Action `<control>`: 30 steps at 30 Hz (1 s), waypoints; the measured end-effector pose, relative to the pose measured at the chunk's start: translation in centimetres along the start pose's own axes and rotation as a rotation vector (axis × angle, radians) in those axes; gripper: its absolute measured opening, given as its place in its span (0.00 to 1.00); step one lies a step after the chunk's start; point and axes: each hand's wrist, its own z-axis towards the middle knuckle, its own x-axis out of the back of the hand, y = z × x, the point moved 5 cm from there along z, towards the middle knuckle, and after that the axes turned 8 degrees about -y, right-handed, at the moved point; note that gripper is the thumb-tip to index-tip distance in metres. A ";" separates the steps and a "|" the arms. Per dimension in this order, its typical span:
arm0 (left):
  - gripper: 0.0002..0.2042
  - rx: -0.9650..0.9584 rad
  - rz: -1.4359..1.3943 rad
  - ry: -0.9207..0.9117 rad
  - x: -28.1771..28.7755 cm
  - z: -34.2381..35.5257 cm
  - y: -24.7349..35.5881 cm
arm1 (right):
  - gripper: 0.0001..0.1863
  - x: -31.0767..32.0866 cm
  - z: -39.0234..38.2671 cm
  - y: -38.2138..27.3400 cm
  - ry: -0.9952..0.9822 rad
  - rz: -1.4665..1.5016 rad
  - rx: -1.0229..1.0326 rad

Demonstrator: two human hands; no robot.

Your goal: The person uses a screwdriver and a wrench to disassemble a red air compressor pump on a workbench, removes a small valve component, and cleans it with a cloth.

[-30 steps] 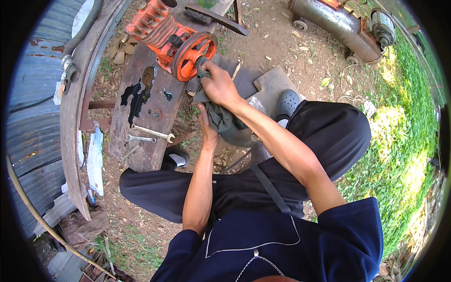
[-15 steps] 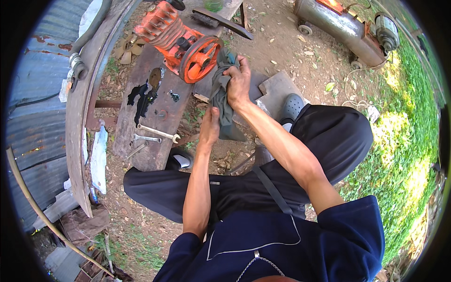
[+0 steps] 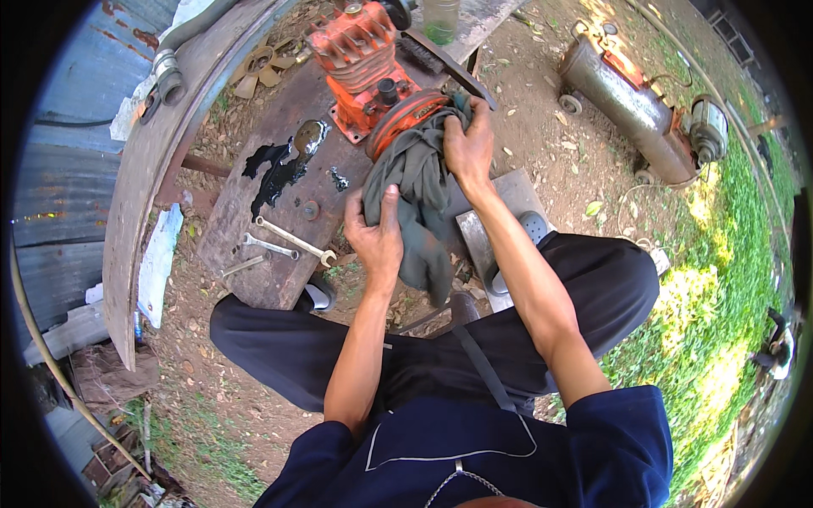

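Note:
A dark grey-green cloth (image 3: 415, 173) hangs bunched between my hands, draped over the front of an orange pulley wheel (image 3: 396, 125). The wheel belongs to a finned orange compressor pump (image 3: 360, 55) standing on a wooden bench. My right hand (image 3: 470, 152) is closed on the cloth's upper part, at the wheel's right side. Lower down, my left hand (image 3: 375, 239) grips the cloth's left edge between thumb and fingers. Much of the wheel's face is hidden under the fabric, whose loose end dangles below between my knees.
Dark oil (image 3: 279, 173) has spilled on the bench (image 3: 229, 216). Two wrenches (image 3: 295, 240) lie near its front end. A brush (image 3: 445, 68) and a glass jar (image 3: 440, 24) are beyond the pump. At the right, a wheeled metal tank (image 3: 622, 102) stands on the dirt.
The cloth has gone from beside the pulley wheel to over its front, spreading wider. My left hand has opened its grip somewhat and shifted slightly. The whole view has also shifted.

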 end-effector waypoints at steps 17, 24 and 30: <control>0.12 -0.322 0.191 0.154 -0.7 4.1 1.8 | 0.13 0.8 2.3 -3.7 -0.189 0.030 0.346; 0.12 -0.139 0.159 0.165 -0.7 2.9 -2.7 | 0.12 -2.6 -1.8 -9.4 -0.184 -0.339 0.719; 0.11 -0.224 0.179 0.171 -0.9 3.2 -2.3 | 0.12 -1.1 -0.7 -8.6 -0.228 -0.292 0.719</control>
